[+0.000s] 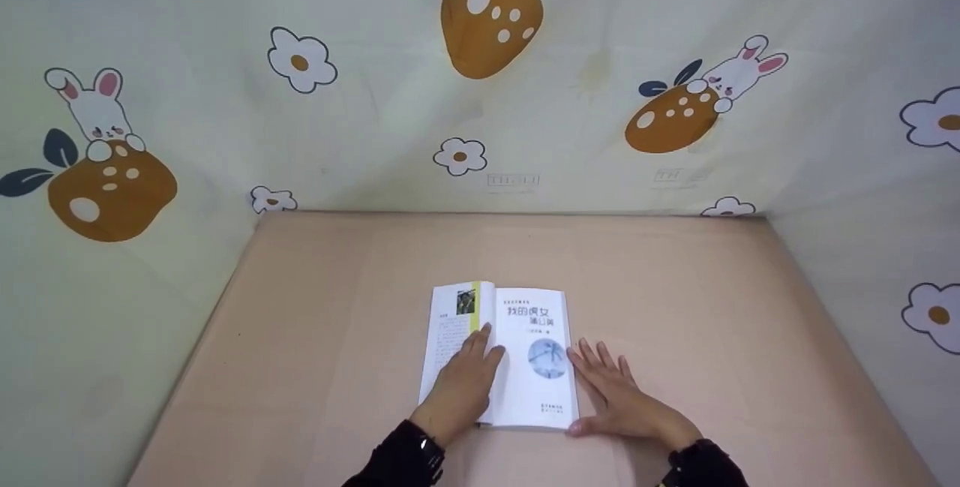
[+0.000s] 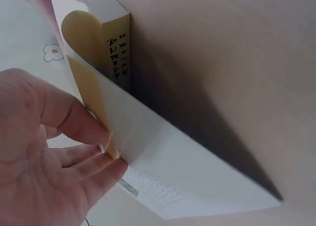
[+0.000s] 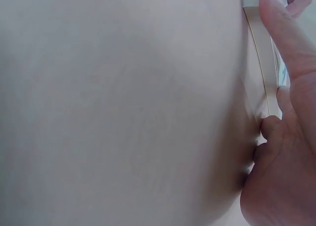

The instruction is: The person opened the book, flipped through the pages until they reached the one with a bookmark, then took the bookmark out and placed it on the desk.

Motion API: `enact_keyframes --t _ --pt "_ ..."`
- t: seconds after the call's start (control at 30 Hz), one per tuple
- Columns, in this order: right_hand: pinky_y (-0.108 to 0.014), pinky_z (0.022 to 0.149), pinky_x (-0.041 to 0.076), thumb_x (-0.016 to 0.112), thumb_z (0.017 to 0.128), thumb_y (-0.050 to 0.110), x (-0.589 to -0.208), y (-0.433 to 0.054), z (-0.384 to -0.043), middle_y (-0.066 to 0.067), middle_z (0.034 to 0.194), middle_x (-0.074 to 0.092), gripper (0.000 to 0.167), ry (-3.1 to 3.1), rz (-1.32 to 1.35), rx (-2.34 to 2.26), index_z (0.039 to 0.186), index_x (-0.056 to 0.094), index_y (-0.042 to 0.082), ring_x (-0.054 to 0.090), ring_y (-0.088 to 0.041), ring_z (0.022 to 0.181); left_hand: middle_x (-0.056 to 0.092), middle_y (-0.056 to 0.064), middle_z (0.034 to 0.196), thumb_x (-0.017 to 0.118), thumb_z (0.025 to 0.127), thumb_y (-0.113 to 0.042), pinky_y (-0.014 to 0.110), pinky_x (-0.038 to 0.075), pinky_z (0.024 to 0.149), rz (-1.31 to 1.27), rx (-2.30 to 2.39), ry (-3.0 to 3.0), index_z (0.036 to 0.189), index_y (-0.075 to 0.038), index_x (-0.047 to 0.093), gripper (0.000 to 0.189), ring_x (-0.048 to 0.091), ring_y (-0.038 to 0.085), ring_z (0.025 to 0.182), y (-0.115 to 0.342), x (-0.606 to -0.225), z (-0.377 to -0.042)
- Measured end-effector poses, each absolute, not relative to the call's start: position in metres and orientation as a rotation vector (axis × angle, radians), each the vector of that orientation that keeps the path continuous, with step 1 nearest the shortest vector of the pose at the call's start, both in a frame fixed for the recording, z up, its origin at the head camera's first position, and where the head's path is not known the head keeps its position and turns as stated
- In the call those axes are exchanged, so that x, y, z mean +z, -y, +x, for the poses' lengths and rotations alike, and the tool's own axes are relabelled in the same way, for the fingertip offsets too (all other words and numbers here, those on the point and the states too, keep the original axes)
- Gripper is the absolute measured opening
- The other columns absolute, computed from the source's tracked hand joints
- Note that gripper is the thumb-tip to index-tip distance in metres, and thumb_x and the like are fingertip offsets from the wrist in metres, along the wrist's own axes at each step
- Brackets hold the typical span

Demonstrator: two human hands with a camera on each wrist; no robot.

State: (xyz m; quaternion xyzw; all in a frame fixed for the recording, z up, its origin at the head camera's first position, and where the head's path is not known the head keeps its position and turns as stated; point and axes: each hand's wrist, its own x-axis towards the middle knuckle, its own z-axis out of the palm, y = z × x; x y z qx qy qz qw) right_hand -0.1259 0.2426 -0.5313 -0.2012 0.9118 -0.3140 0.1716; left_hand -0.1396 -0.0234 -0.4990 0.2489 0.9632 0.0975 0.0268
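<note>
A paperback book (image 1: 517, 389) lies face up on the table, turned to its title page with Chinese characters and a round blue picture. Its front cover, with a printed flap (image 1: 442, 344), a small photo and a yellow strip, is folded out to the left. My left hand (image 1: 461, 382) presses with extended fingers along the fold. In the left wrist view, its fingertips (image 2: 121, 162) touch the white and yellow inner cover, which slants up off the table beside the yellow spine (image 2: 121, 53). My right hand (image 1: 626, 404) rests with spread fingers against the book's right edge.
Brown covering (image 1: 330, 307) spreads over the tabletop around the book. Pale fabric walls (image 1: 360, 134) printed with rabbits, fruit and flowers stand at the back and on both sides. Dark sleeves (image 1: 401, 453) cover both wrists.
</note>
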Motion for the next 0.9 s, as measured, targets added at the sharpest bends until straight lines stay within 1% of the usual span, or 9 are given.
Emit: enact_keyframes --t 0.07,0.13,0.17,0.2,0.27,0.33,0.43,0.53,0.9 --pt "-0.065 0.107 -0.010 0.075 0.069 0.051 -0.531 -0.243 -0.126 -0.020 0.155 0.002 0.109 -2.588 -0.572 -0.899 0.149 0.014 0.010 -0.007 -0.046 0.140 0.035 0.022 0.144 0.053 0.090 -0.005 0.041 0.046 0.098 0.745 0.360 -2.968 0.131 -0.004 0.048 0.040 0.039 0.033 0.132 0.023 -0.499 -0.140" --pt "-0.065 0.106 -0.010 0.076 0.069 0.049 -0.531 -0.243 -0.126 -0.022 0.154 0.002 0.108 -2.583 -0.584 -0.923 0.149 0.015 0.009 -0.008 -0.047 0.139 0.036 0.023 0.143 0.052 0.094 -0.018 0.041 0.045 0.098 0.728 0.407 -2.958 0.131 -0.005 0.049 0.040 0.039 0.034 0.131 0.022 -0.498 -0.140" --pt "-0.066 0.106 -0.010 0.076 0.069 0.048 -0.531 -0.243 -0.126 -0.022 0.154 0.003 0.108 -2.579 -0.591 -0.934 0.149 0.015 0.008 -0.008 -0.048 0.139 0.036 0.024 0.143 0.053 0.094 -0.026 0.042 0.045 0.098 0.723 0.423 -2.952 0.132 -0.007 0.049 0.043 0.039 0.035 0.131 0.022 -0.498 -0.140" --pt "-0.066 0.105 -0.010 0.076 0.070 0.047 -0.530 -0.244 -0.126 -0.023 0.154 0.003 0.108 -2.576 -0.599 -0.943 0.149 0.015 0.008 -0.008 -0.048 0.139 0.035 0.025 0.143 0.055 0.092 -0.035 0.042 0.045 0.099 0.722 0.428 -2.946 0.133 -0.009 0.049 0.049 0.038 0.037 0.131 0.022 -0.498 -0.140" --pt "-0.066 0.105 -0.010 0.076 0.070 0.046 -0.530 -0.244 -0.126 -0.024 0.154 0.002 0.107 -2.569 -0.610 -0.955 0.149 0.015 0.007 -0.009 -0.049 0.138 0.032 0.028 0.143 0.060 0.083 -0.049 0.044 0.044 0.100 0.725 0.424 -2.926 0.134 -0.014 0.049 0.063 0.037 0.040 0.131 0.021 -0.499 -0.139" --pt "-0.066 0.105 -0.011 0.076 0.070 0.045 -0.530 -0.245 -0.126 -0.024 0.154 0.002 0.107 -2.560 -0.607 -0.965 0.149 0.014 0.007 -0.010 -0.048 0.138 0.029 0.031 0.144 0.063 0.075 -0.058 0.045 0.042 0.102 0.736 0.395 -2.909 0.136 -0.020 0.048 0.074 0.034 0.044 0.131 0.020 -0.500 -0.138" --pt "-0.065 0.105 -0.012 0.076 0.070 0.045 -0.531 -0.245 -0.127 -0.023 0.154 0.000 0.108 -2.544 -0.592 -0.967 0.149 0.013 0.007 -0.011 -0.047 0.139 0.024 0.033 0.145 0.066 0.067 -0.063 0.048 0.039 0.103 0.730 0.371 -2.893 0.137 -0.025 0.048 0.081 0.031 0.046 0.132 0.018 -0.503 -0.138" --pt "-0.064 0.105 -0.013 0.077 0.070 0.045 -0.531 -0.246 -0.127 -0.022 0.154 -0.001 0.109 -2.531 -0.576 -0.976 0.149 0.012 0.008 -0.012 -0.046 0.139 0.023 0.033 0.146 0.066 0.064 -0.066 0.049 0.039 0.102 0.722 0.337 -2.905 0.137 -0.029 0.048 0.084 0.030 0.045 0.133 0.015 -0.506 -0.138" --pt "-0.065 0.105 -0.014 0.076 0.072 0.043 -0.529 -0.243 -0.126 -0.023 0.154 0.001 0.106 -2.538 -0.566 -1.009 0.150 0.012 0.009 -0.011 -0.047 0.139 0.025 0.031 0.146 0.060 0.062 -0.074 0.049 0.042 0.099 0.712 0.141 -2.947 0.137 -0.032 0.046 0.086 0.032 0.045 0.132 0.009 -0.509 -0.136"
